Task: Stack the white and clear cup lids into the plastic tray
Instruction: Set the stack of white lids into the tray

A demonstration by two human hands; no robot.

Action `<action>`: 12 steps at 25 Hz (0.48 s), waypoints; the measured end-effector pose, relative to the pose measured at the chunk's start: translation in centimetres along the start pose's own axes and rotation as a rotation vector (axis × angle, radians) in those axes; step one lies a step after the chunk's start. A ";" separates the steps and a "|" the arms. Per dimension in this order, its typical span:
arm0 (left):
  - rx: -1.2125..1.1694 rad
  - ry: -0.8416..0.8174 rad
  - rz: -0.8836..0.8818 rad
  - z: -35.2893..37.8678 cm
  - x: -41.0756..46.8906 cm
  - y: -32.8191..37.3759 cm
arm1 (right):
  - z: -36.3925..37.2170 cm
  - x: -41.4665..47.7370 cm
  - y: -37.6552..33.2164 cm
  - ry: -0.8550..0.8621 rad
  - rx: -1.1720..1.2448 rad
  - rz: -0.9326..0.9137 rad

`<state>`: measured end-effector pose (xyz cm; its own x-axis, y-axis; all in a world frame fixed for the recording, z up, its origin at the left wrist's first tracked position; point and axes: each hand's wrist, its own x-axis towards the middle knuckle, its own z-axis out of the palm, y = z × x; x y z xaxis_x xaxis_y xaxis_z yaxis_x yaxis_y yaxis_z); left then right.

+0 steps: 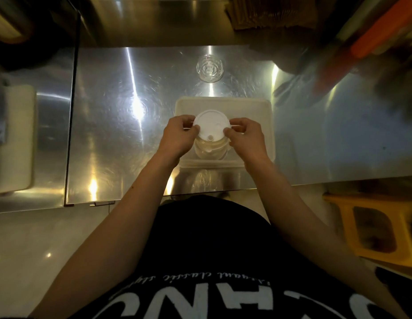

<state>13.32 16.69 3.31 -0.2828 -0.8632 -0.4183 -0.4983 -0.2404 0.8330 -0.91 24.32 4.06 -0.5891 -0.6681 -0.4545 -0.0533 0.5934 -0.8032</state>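
White lid is held level over the plastic tray, pinched at its left edge by the left hand and at its right edge by the right hand. A stack of lids stands in the tray directly beneath. A clear lid lies apart on the steel table, farther off.

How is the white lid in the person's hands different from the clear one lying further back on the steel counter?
The round white plastic lid is opaque; the round clear plastic lid is see-through. The white lid is pinched by the left hand and right hand over the pale plastic tray; the clear lid lies alone beyond it. Both are round.
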 end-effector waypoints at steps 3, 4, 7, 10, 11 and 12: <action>0.096 -0.043 0.024 -0.2 0.3 -0.2 | 0.3 -0.3 0.6 0.016 -0.038 0.020; 0.114 -0.056 0.023 -0.1 0.3 -0.2 | 0.3 -0.3 0.8 0.014 -0.046 0.029; 0.155 -0.066 0.027 0.1 0.0 0.0 | 0.1 -0.5 1.0 0.001 -0.066 0.057; 0.226 -0.059 0.067 0.4 -0.3 0.0 | 0.1 -0.6 1.2 -0.019 -0.093 0.044; 0.245 -0.062 0.080 0.4 -0.3 -0.1 | 0.2 -0.7 1.2 -0.028 -0.109 0.034; 0.259 -0.063 0.085 0.4 -0.2 -0.3 | 0.2 -0.7 1.2 -0.036 -0.128 0.022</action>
<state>13.20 17.14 3.00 -0.3787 -0.8444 -0.3790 -0.6614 -0.0396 0.7490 -0.38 25.44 3.32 -0.5623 -0.6684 -0.4869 -0.1447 0.6592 -0.7379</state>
